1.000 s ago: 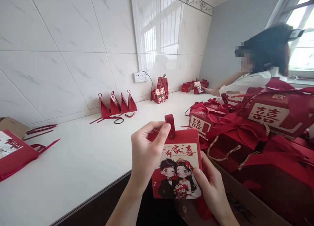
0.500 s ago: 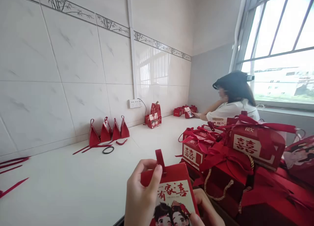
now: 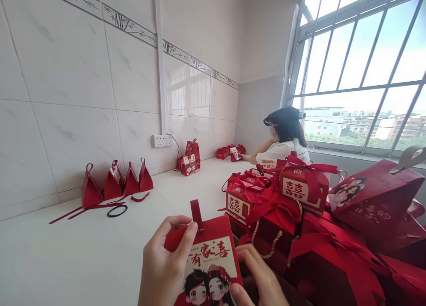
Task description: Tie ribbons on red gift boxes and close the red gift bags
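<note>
A red gift box [image 3: 214, 248] with a cream label, red lettering and two cartoon faces is upright at the bottom middle. A red ribbon loop [image 3: 196, 215] sticks up from its top edge. My left hand [image 3: 169, 257] pinches the box's upper left corner, thumb in front beside the base of the loop and fingers behind. At the right edge, my right hand [image 3: 261, 275] has its thumb near the printed front and its fingers curled along the side. The box's lower part is out of frame.
Several small peaked red boxes [image 3: 131, 179] stand along the tiled wall, with loose ribbon strips and a black ring [image 3: 117, 210] before them. A pile of red gift boxes [image 3: 304, 186] with bows fills the right. Another person [image 3: 282, 142] sits by the window, holding a small box.
The view has turned to the right, so the scene sits further left and more of the pile shows. My right hand's fingers have come further out beside the box edge.
</note>
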A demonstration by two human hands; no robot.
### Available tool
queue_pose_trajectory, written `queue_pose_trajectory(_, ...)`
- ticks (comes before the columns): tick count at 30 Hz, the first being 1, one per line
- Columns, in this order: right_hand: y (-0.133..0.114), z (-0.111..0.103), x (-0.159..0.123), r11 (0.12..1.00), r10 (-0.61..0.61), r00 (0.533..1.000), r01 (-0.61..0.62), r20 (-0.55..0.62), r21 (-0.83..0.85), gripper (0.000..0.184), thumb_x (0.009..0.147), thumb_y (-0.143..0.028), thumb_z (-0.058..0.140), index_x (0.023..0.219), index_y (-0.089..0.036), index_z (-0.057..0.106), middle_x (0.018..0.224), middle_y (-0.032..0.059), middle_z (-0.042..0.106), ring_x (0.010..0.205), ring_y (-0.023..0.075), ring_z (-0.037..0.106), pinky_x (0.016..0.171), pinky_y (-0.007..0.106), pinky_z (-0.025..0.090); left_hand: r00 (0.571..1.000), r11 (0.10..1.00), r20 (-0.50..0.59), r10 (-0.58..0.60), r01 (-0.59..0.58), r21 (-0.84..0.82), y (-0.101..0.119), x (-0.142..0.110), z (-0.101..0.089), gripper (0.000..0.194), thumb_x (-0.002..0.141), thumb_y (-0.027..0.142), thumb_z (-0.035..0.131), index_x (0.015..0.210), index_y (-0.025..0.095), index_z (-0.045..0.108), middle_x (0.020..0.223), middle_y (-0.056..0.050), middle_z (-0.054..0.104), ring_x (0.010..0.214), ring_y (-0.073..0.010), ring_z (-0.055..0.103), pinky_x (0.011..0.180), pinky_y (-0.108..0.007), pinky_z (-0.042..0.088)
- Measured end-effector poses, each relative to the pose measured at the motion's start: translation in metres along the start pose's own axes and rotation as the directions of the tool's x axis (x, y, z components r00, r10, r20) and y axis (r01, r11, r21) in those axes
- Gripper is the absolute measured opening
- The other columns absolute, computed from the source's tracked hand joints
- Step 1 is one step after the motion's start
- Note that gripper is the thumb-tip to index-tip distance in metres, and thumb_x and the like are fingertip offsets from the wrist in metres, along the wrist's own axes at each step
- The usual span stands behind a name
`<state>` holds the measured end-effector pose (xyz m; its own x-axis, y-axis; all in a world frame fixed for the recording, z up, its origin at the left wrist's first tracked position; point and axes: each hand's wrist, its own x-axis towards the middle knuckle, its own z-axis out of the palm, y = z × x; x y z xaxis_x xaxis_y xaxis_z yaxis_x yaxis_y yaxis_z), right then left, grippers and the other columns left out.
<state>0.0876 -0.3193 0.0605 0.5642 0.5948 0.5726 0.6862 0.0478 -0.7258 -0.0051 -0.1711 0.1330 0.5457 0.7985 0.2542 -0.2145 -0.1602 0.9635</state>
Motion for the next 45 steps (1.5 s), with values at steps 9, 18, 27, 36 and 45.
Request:
queue_pose_trajectory(9,-0.076,-0.060,0.035,0.930,-0.206,0.953,0.120,-0.223,-0.347,0.023,0.085,-0.037,0.060,0.102,-0.021,0.062,0.101,0.0066,0.061,0.093,0.0211,0.060,0.079,0.032,0.052,0.941,0.968,0.260,0.217,-0.242,0.067,0.023,-0.020,0.025,0.017,0.071,0.038,0.070,0.077,0.022,0.066,0.067,0.000,0.066,0.052,-0.0137,0.060,0.046,-0.020,0.047)
queue_pose_trajectory(18,-0.073,-0.068,0.043,0.959,0.107,0.967,-0.039,-0.231,0.282,0.019,0.075,-0.033,0.070,0.068,-0.018,0.060,0.063,-0.0026,0.061,0.052,0.0096,0.057,0.044,0.017,0.044,0.862,0.989,0.485,0.147,-0.134,-0.062,0.023,-0.034,0.046,0.017,0.072,0.034,0.070,0.082,0.021,0.065,0.067,0.000,0.066,0.052,-0.0133,0.060,0.043,-0.019,0.046)
queue_pose_trajectory(27,-0.082,-0.067,0.026,0.963,0.132,0.930,-0.039,-0.344,0.265,0.021,0.077,-0.030,0.069,0.067,-0.017,0.056,0.061,-0.0038,0.056,0.050,0.0060,0.050,0.041,0.013,0.037,0.888,0.999,0.459,0.004,0.021,-0.050,0.034,-0.059,0.053,0.010,0.072,0.026,0.063,0.074,0.017,0.059,0.059,0.003,0.059,0.051,-0.0090,0.054,0.046,-0.016,0.042)
queue_pose_trajectory(36,-0.088,-0.082,0.012,0.970,0.131,0.907,-0.034,-0.399,0.239,0.023,0.077,-0.031,0.070,0.066,-0.017,0.055,0.059,-0.0046,0.049,0.050,0.0049,0.042,0.043,0.013,0.035,0.872,0.999,0.490,0.021,-0.032,0.015,0.040,-0.071,0.064,0.019,0.074,0.034,0.061,0.070,0.017,0.054,0.053,0.005,0.050,0.046,-0.0064,0.043,0.044,-0.015,0.036)
queue_pose_trajectory(45,-0.093,-0.088,0.000,0.966,0.150,0.885,-0.037,-0.442,0.255,0.026,0.076,-0.034,0.071,0.066,-0.017,0.055,0.058,-0.0039,0.049,0.050,0.0059,0.041,0.042,0.015,0.033,0.806,0.998,0.591,0.035,-0.059,0.021,0.048,-0.080,0.064,0.015,0.074,0.029,0.061,0.073,0.018,0.051,0.054,0.006,0.050,0.047,-0.0066,0.042,0.045,-0.016,0.036)
